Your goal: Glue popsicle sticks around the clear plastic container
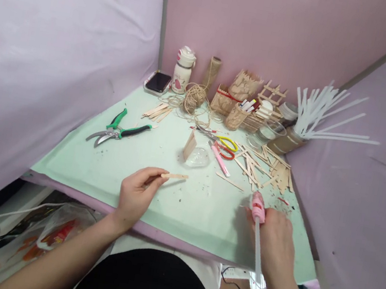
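Between its thumb and fingers, my left hand [140, 192] pinches a short wooden craft stick [176, 176] just above the table. My right hand [275, 239] is wrapped round a pink hot glue gun [258, 207], and a long translucent glue stick [257, 249] juts from its back end toward me. Beyond my hands stands a small clear plastic container [198, 157] with a wooden panel [190, 145] upright at its left side. A single loose craft stick [230, 181] lies between the container and the glue gun.
Pruning shears [117, 131] lie at left. Scissors [228, 144], a pink pen-like tool [220, 160] and a pile of craft sticks [252, 166] are at right. Along the back stand a phone [159, 82], bottle [183, 71], twine [195, 98], a glass [266, 133] and white glue sticks [319, 111].
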`<state>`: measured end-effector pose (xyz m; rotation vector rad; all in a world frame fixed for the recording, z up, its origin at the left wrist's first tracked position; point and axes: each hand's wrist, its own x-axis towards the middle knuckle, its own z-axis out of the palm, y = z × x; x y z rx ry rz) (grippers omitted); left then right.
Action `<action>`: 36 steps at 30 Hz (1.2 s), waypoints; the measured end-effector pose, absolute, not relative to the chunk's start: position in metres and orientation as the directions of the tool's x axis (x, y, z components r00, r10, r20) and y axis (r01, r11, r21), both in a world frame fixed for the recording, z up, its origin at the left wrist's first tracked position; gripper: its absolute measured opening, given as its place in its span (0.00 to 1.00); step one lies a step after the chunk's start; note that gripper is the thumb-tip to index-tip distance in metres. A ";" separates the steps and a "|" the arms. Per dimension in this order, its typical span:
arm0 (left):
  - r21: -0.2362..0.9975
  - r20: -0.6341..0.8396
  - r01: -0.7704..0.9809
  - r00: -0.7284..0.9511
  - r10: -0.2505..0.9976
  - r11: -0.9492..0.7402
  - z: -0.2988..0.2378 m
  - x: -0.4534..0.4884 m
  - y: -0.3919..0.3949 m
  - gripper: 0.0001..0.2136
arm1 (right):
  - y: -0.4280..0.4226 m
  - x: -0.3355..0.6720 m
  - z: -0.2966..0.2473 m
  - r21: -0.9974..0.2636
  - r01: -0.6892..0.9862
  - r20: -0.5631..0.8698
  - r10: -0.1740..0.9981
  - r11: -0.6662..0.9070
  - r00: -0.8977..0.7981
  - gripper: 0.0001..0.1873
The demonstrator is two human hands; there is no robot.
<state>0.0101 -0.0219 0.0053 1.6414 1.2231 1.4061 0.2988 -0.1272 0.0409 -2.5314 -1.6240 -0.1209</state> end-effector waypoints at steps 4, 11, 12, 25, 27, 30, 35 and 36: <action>0.857 0.436 0.283 0.047 0.899 -0.430 0.020 0.016 0.001 0.06 | -0.130 0.310 0.037 0.157 0.825 0.056 0.839 -0.542 0.541 0.19; 0.801 0.475 0.356 0.109 0.873 -0.481 0.032 0.026 0.023 0.05 | -0.130 0.326 0.022 0.172 0.877 -0.058 0.884 -0.449 0.464 0.16; 0.792 0.482 0.367 0.116 0.869 -0.488 0.033 0.027 0.024 0.05 | -0.130 0.329 0.022 0.142 0.888 -0.074 0.890 -0.438 0.450 0.16; 0.686 0.556 0.455 0.175 0.813 -0.567 0.032 0.038 0.038 0.05 | -0.116 0.314 0.078 -0.057 0.972 0.271 0.934 -0.228 0.235 0.26; 0.669 0.569 0.462 0.186 0.801 -0.582 0.033 0.040 0.040 0.05 | -0.099 0.297 0.091 -0.089 0.989 0.305 0.942 -0.118 0.140 0.25; 0.653 0.587 0.463 0.190 0.787 -0.599 0.037 0.041 0.040 0.05 | -0.080 0.272 0.107 -0.110 0.994 0.364 0.931 0.018 0.023 0.22; 0.708 0.579 0.381 0.169 0.798 -0.594 0.042 0.023 0.027 0.06 | -0.085 0.276 0.102 -0.188 0.982 0.352 0.934 0.013 0.055 0.20; 0.723 0.576 0.350 0.171 0.799 -0.596 0.041 0.017 0.023 0.05 | -0.093 0.286 0.094 -0.193 0.981 0.325 0.942 -0.023 0.086 0.21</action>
